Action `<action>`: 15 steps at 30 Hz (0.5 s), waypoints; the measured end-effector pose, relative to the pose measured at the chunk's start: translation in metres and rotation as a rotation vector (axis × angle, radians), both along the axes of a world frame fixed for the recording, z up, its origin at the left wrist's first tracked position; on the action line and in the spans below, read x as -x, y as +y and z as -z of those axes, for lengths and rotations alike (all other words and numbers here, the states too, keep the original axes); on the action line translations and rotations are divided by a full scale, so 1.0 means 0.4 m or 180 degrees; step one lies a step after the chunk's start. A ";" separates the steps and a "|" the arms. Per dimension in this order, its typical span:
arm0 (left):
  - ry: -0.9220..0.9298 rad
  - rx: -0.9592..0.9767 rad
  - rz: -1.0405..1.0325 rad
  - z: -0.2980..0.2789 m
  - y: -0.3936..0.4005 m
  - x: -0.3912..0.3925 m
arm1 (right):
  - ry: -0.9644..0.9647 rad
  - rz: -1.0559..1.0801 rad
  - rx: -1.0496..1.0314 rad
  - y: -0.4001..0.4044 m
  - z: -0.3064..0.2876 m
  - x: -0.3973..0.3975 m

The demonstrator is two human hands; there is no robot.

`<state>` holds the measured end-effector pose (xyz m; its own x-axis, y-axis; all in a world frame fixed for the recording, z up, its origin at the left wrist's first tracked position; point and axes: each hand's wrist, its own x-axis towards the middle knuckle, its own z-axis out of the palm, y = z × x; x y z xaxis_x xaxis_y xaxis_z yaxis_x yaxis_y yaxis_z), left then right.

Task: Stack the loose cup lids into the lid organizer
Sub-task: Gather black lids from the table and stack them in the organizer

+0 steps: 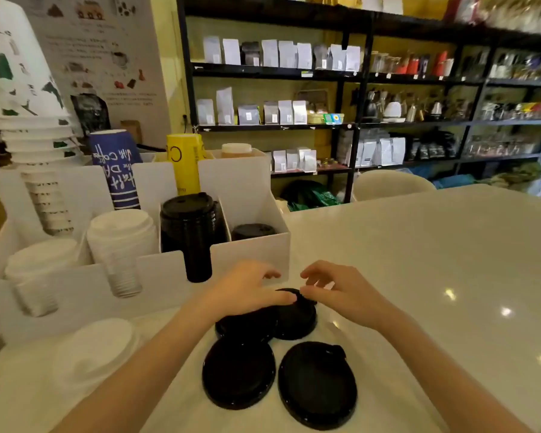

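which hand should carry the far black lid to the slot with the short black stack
Right, probably. The right hand is pinching that lid's far edge; the left hand only rests flat on it. The slot lies straight ahead with nothing in between.

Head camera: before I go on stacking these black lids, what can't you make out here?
- Whether either hand grips a lid: left hand and right hand cover the far black lids, fingertips blurred.
- How many lids lie there: they overlap under the hands.
- Depth of the short black stack: the organizer wall hides it.
- Loose white lid: blurred against the table.
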<state>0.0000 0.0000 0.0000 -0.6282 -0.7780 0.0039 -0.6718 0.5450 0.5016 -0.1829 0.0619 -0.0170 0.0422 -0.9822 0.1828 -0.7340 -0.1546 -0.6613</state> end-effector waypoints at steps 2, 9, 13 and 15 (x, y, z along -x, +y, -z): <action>-0.0274 0.0124 0.0008 0.013 0.004 0.009 | -0.0051 0.0073 -0.0033 -0.008 0.017 -0.004; -0.0647 0.0309 0.0008 0.061 0.021 0.025 | -0.0011 0.0043 -0.0215 -0.023 0.070 0.001; -0.0676 0.0350 -0.0034 0.062 0.026 0.037 | 0.0017 0.0007 -0.0252 -0.022 0.078 -0.002; -0.0664 0.0402 -0.0034 0.060 0.026 0.038 | 0.0040 0.0014 -0.0212 -0.021 0.077 -0.004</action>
<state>-0.0152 0.0105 -0.0240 -0.6174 -0.7862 -0.0276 -0.7598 0.5869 0.2797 -0.1815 0.0535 -0.0477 0.0398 -0.9924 0.1165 -0.7430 -0.1073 -0.6607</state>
